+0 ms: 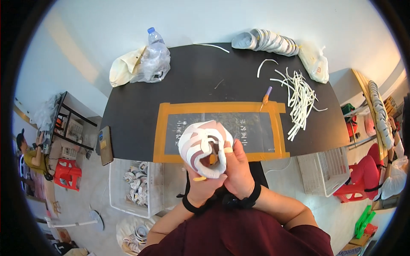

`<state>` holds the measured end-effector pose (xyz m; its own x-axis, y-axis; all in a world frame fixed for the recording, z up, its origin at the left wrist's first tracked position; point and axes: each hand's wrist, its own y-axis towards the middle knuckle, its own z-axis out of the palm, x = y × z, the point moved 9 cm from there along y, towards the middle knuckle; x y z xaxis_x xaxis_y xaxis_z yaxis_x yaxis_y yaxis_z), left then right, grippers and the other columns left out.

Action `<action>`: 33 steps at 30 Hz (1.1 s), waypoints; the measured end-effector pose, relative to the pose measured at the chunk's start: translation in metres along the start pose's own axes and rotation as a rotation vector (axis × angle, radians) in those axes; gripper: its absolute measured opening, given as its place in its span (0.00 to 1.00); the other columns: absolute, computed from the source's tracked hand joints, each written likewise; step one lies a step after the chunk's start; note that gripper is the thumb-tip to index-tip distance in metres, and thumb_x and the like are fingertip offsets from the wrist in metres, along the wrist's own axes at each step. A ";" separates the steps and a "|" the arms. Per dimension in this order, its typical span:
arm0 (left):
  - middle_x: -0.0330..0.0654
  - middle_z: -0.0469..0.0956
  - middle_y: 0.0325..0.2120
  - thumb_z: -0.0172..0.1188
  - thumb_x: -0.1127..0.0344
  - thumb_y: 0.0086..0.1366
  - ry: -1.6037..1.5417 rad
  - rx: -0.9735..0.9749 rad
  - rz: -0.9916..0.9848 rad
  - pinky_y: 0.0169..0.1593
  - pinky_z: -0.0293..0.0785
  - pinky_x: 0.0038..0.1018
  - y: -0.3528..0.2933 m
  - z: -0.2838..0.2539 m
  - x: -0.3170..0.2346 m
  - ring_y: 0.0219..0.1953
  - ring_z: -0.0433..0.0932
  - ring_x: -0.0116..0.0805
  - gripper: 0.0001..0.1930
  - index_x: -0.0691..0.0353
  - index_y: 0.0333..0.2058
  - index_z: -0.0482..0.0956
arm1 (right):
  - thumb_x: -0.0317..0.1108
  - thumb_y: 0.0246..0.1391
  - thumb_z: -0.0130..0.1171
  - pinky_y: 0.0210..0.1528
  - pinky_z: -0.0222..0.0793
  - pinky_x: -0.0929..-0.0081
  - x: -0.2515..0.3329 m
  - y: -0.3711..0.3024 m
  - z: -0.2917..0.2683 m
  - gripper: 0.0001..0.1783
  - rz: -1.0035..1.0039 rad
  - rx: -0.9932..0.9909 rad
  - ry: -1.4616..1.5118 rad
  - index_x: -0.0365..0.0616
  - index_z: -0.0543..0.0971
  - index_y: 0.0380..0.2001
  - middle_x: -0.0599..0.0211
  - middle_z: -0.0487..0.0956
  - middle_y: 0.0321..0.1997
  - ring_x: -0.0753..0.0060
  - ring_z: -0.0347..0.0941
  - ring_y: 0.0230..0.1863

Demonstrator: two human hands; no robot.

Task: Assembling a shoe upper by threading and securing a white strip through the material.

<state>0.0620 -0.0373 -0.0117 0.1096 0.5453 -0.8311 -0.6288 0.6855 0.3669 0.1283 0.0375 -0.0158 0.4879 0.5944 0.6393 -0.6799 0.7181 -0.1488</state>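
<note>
A white and dusty-pink shoe upper [197,147] is held up over the near edge of the dark table, its ankle opening facing me. My left hand [202,190] grips it from below at the left, fingers mostly hidden behind it. On the right, my right hand [239,173] is closed on the opening's edge, with a pale band round one finger. A small yellow piece [199,179] shows by my left hand. Beyond lies a mat [260,128] bordered with orange-brown tape [160,132]. An awl-like tool [266,97] with a purple and orange handle rests at its far right.
White strips [302,100] lie piled at right, before nested shoe uppers [273,42] and a plastic bag [315,64]. A bottle [154,35] and bags [147,64] stand far left; a phone [105,145] lies at the left edge. Crates [156,187] flank me below. Other people sit either side.
</note>
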 end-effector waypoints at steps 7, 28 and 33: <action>0.41 0.67 0.61 0.66 0.62 0.58 -0.319 -0.068 -0.038 0.68 0.60 0.41 0.028 -0.028 -0.033 0.63 0.66 0.40 0.36 0.59 0.63 0.62 | 0.34 0.69 0.44 0.37 0.67 0.71 0.037 0.001 -0.008 0.07 -0.254 0.179 -0.952 0.42 0.67 0.38 0.66 0.70 0.31 0.71 0.66 0.30; 0.44 0.69 0.58 0.72 0.59 0.50 -0.254 -0.060 -0.294 0.64 0.67 0.38 0.020 -0.048 -0.017 0.60 0.71 0.38 0.43 0.60 0.63 0.61 | 0.23 0.46 0.57 0.42 0.70 0.63 0.074 -0.018 0.078 0.15 -0.792 0.417 -1.767 0.40 0.76 0.41 0.60 0.71 0.37 0.55 0.71 0.39; 0.43 0.69 0.58 0.71 0.61 0.51 -0.307 -0.038 -0.308 0.65 0.66 0.38 0.016 -0.042 -0.011 0.61 0.70 0.38 0.42 0.59 0.63 0.61 | 0.25 0.45 0.58 0.43 0.69 0.63 0.073 -0.019 0.078 0.11 -0.778 0.402 -1.847 0.41 0.75 0.36 0.63 0.69 0.35 0.59 0.70 0.39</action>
<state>0.0184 -0.0530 -0.0141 0.5161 0.4404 -0.7347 -0.5583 0.8234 0.1014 0.1338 0.0384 0.0926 -0.1691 -0.9182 0.3583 -0.8292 0.3291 0.4519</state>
